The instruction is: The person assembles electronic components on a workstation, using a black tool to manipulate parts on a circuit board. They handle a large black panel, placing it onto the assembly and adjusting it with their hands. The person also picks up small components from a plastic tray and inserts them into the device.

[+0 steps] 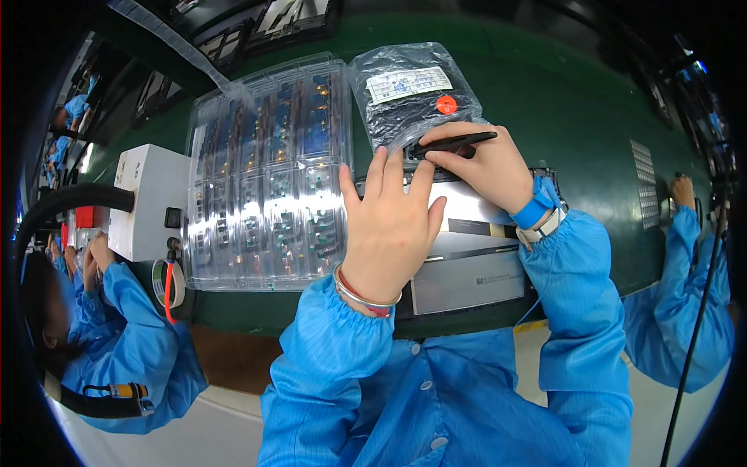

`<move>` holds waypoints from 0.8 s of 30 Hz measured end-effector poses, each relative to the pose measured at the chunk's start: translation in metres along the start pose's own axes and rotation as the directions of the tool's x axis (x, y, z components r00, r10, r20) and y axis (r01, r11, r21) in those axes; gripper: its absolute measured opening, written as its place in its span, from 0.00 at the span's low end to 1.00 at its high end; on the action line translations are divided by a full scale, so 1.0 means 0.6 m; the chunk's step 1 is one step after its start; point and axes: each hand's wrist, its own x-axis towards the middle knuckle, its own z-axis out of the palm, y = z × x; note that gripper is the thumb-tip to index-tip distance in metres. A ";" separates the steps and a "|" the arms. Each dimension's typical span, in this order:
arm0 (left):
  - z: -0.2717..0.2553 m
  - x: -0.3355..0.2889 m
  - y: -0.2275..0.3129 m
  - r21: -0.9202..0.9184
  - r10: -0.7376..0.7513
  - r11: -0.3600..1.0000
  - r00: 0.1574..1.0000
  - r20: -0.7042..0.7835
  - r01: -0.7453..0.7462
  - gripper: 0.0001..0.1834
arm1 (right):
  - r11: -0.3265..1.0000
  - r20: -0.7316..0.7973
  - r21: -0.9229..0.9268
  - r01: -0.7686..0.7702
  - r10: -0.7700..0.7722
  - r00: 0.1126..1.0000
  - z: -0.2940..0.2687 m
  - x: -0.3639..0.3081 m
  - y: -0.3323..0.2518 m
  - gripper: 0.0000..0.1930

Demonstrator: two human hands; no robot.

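Note:
In front of me lies a flat silver device panel (469, 282) with a dark strip across it. My left hand (391, 226) rests flat near its far left edge, fingers spread, fingertips close to the clear plastic bag (412, 66). My right hand (486, 167) pinches slim black tweezers (459, 142), held nearly level over the panel's far edge. Their tips are by the near end of the bag, and what they touch is hidden. The bag holds dark parts and bears a white label and a round orange sticker.
Left of my left hand stands a clear plastic tray (268, 179) of small circuit boards. Beyond it are a white box (148, 202) with a black hose and a tape roll (169, 284). Sticker strips (644, 183) lie on the green table (576, 101). Co-workers sit on both sides.

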 end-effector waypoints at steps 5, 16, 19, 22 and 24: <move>0.000 -0.002 0.001 -0.006 -0.013 1.000 1.000 0.011 0.013 0.20 | 0.999 -0.004 0.013 0.040 -0.040 0.999 -0.001 -0.002 0.004 0.09; -0.048 -0.007 -0.002 -0.060 -0.002 0.998 0.997 -0.083 -0.003 0.13 | 0.955 -0.184 0.247 0.165 -0.121 0.975 -0.053 -0.063 -0.053 0.08; -0.134 -0.071 0.013 -0.339 0.022 0.940 0.998 -0.066 -0.043 0.16 | 0.944 -0.303 0.292 0.155 -0.062 0.951 -0.089 -0.161 -0.082 0.06; -0.182 -0.183 -0.024 -0.582 -0.049 0.813 0.991 -0.121 -0.031 0.13 | 0.790 -0.353 0.555 0.261 -0.061 0.934 -0.059 -0.270 -0.101 0.05; -0.176 -0.259 -0.055 -0.691 -0.267 0.715 0.955 -0.126 0.109 0.12 | 0.596 -0.237 0.764 0.248 -0.099 0.967 0.008 -0.295 -0.124 0.07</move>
